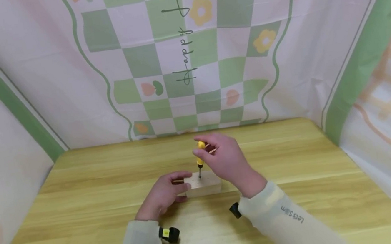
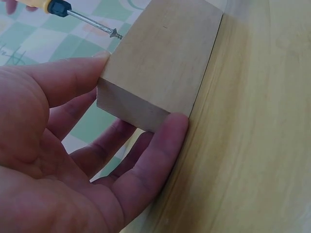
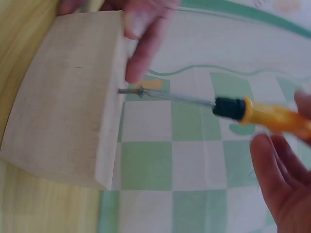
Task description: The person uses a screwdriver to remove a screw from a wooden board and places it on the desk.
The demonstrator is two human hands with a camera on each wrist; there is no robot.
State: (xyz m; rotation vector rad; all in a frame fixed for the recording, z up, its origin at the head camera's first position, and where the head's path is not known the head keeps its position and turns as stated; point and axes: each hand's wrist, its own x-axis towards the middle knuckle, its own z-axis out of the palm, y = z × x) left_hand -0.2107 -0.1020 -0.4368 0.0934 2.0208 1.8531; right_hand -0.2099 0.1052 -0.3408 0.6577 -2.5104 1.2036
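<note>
A pale wooden block [image 1: 207, 189] lies on the table, several small marks showing on its top. My left hand [image 1: 166, 194] grips its left end, thumb on the near upper edge and fingers around the end face, as the left wrist view shows. My right hand [image 1: 229, 159] holds a screwdriver [image 1: 199, 161] upright by its yellow handle, above the block. In the right wrist view the screwdriver's shaft [image 3: 182, 98] meets the head of a screw [image 3: 130, 91], whose threaded end stands at the block's top face.
The wood-grain table [image 1: 95, 238] spreads around the block on all sides. Behind it hangs a checked green and white cloth [image 1: 174, 57], with more cloth at both sides. A small black camera [image 1: 170, 234] sits at the left wrist, another [image 1: 235, 210] at the right.
</note>
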